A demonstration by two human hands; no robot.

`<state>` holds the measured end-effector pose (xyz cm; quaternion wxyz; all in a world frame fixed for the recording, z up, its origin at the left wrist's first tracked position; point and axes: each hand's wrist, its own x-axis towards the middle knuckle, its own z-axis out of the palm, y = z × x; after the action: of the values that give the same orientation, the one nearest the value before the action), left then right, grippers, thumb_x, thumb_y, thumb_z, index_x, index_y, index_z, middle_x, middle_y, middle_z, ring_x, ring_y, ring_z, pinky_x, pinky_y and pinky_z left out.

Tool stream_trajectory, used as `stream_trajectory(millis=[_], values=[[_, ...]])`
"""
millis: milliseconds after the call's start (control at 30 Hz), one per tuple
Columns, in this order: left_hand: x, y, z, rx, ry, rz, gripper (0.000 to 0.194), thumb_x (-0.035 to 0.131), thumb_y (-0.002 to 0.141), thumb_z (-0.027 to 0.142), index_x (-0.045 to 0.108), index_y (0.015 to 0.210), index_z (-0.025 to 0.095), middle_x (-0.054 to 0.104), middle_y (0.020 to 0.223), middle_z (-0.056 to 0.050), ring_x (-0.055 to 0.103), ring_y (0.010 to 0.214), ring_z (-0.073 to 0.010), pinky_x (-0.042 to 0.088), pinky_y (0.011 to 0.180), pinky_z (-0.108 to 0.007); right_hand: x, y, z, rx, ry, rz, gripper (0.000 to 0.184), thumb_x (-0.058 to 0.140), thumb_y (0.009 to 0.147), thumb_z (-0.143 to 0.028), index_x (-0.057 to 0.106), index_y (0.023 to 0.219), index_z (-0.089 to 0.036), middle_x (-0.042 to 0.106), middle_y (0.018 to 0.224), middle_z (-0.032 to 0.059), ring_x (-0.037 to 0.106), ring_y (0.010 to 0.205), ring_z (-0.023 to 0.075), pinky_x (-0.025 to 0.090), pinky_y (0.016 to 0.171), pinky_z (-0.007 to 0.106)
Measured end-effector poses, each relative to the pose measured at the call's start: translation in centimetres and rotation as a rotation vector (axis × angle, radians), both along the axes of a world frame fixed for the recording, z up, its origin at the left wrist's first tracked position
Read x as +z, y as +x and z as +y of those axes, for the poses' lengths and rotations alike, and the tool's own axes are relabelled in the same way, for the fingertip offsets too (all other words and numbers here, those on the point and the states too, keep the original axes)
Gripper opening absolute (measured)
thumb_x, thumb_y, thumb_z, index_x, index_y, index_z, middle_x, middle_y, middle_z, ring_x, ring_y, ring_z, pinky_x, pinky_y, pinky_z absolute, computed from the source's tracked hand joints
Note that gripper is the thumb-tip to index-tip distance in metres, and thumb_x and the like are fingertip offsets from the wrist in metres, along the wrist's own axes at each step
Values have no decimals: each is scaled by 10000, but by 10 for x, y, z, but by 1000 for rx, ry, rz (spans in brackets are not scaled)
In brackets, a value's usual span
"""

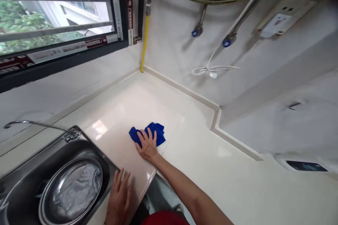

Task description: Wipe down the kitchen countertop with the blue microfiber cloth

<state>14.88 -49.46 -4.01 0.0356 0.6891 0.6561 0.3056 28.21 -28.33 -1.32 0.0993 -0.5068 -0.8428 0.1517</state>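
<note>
"What fills your feed?"

"Mostly the pale countertop [198,154]. I see it turn a corner below the walls, with a seam running near the inner bend."

"And next in size?"

"The dark sink [26,190], set into the left stretch. A round metal vessel [47,195] sits inside, perhaps there because the basin walls contain it. I can't make out what is in it. The tap [72,135] stands at the back corner, its long spout swung aside, so I'd judge the vessel is easy to reach."

"Where's the cloth?"

"The crumpled blue cloth [159,134] lies on the countertop, right of the sink and just beside the seam. It bunches ahead of the fingers."

"And the hands?"

"My wearer's right hand [148,146] is spread wide, palm down on the cloth, gripping nothing; I'd guess splayed fingers spread the pressure. The left hand [118,193] is empty, fingers loosely apart by the sink's near edge, likely for balance. I can't tell how much weight it takes."
</note>
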Motion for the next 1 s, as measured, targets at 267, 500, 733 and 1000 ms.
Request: stream_trajectory(millis=[267,500,733,1000], values=[[-6,11,-73,228,-54,-65,615,452,958,151,288,1540,269,368,1575,-163,272,1509,-343,481,1092,-632,-5,-45,-59,354,-4,110,545,504,971,-459,455,1493,-313,437,1568,7,163,1517,315,-54,1234,617],[-6,2,-143,590,-45,-71,528,441,978,257,359,1494,178,318,1597,-192,189,1537,-324,323,1212,-602,-15,-6,-109,630,2,178,553,595,915,-400,504,1454,-313,480,1533,23,193,1508,305,-48,1236,606],[0,-30,-217,973,-182,60,712,281,950,477,513,1315,-89,456,1397,-370,324,1449,-428,285,1199,-613,-17,59,-107,855,23,206,542,595,907,-389,517,1439,-316,528,1492,34,264,1495,276,-15,1243,582],[30,-28,-228,1277,-399,81,823,96,939,558,512,1411,28,409,1516,-291,331,1437,-434,271,1148,-667,-26,169,-27,324,171,88,453,492,953,-405,572,1392,-325,546,1475,52,322,1467,305,-42,1191,676]])
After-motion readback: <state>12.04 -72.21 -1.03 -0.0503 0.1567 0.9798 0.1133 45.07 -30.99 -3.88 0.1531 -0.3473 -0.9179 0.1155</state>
